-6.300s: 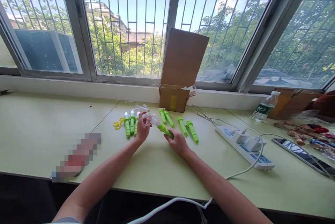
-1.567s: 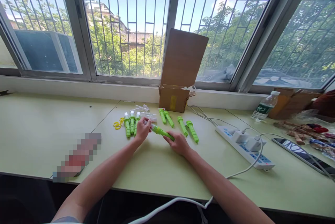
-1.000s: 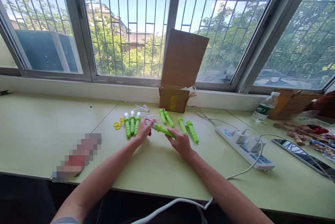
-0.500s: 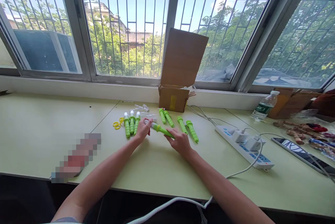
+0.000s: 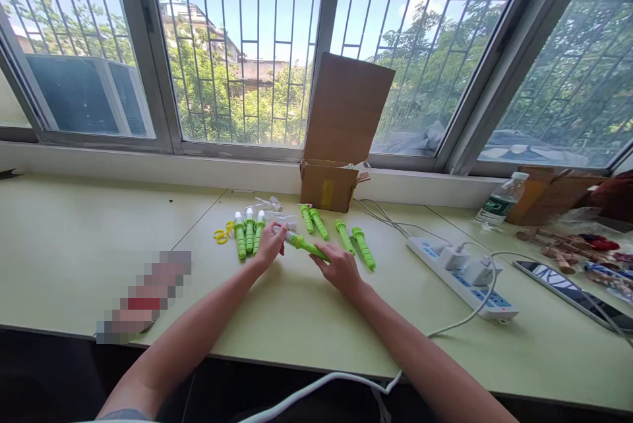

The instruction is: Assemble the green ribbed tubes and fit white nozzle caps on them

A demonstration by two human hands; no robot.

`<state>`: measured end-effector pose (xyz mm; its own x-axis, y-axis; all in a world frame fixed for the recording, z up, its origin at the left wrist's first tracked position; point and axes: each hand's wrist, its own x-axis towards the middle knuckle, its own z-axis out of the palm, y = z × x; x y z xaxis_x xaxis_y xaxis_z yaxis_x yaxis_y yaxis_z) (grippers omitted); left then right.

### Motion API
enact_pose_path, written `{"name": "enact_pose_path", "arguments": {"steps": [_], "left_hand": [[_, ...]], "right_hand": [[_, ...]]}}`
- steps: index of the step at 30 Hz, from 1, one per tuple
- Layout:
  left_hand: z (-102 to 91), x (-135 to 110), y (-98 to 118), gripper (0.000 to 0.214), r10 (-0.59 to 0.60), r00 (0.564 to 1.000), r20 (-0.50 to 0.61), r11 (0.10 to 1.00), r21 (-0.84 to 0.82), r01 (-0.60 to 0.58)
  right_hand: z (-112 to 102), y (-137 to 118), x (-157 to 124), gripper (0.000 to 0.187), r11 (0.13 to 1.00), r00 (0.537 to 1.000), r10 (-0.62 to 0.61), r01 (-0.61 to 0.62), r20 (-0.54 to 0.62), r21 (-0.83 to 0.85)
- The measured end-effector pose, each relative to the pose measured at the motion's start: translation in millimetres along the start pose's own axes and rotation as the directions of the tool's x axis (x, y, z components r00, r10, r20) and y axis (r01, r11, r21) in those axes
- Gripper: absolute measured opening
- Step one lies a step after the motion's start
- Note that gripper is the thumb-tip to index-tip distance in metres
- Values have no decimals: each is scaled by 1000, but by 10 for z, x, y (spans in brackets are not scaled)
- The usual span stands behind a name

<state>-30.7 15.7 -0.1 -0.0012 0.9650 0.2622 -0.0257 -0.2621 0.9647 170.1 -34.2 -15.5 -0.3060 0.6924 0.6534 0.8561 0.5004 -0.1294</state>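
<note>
Between my hands lies a bright green plastic tube (image 5: 301,243) with a clear, whitish end. My left hand (image 5: 271,245) is closed on the clear end, and my right hand (image 5: 340,268) is wrapped round the green end. Just left of my left hand lie several green tubes with white tops (image 5: 240,238), side by side. Beyond my right hand are loose green tubes (image 5: 364,248) without white tops. Clear plastic pieces (image 5: 270,203) lie behind my left hand. Yellow-handled scissors (image 5: 221,235) rest at the left of the tubes.
An open cardboard box (image 5: 327,187) stands against the window sill. To the right are a power strip (image 5: 465,278) with plugs and cables, a phone (image 5: 568,291), a water bottle (image 5: 502,202) and wooden pieces (image 5: 558,255). A blurred-out object (image 5: 143,298) lies front left.
</note>
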Motion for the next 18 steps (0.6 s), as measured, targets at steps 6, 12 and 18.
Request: {"name": "enact_pose_path", "arguments": {"steps": [6, 12, 18], "left_hand": [[-6, -3, 25, 33, 24, 999, 39, 999, -27, -23], [-12, -4, 30, 35, 44, 998, 54, 999, -18, -43], [-24, -9, 61, 36, 72, 994, 80, 997, -16, -71]], "right_hand": [[-19, -21, 5, 32, 999, 1000, -3, 2, 21, 35], [-119, -93, 29, 31, 988, 994, 44, -58, 98, 146], [-129, -83, 45, 39, 920, 965, 126, -200, 228, 338]]}}
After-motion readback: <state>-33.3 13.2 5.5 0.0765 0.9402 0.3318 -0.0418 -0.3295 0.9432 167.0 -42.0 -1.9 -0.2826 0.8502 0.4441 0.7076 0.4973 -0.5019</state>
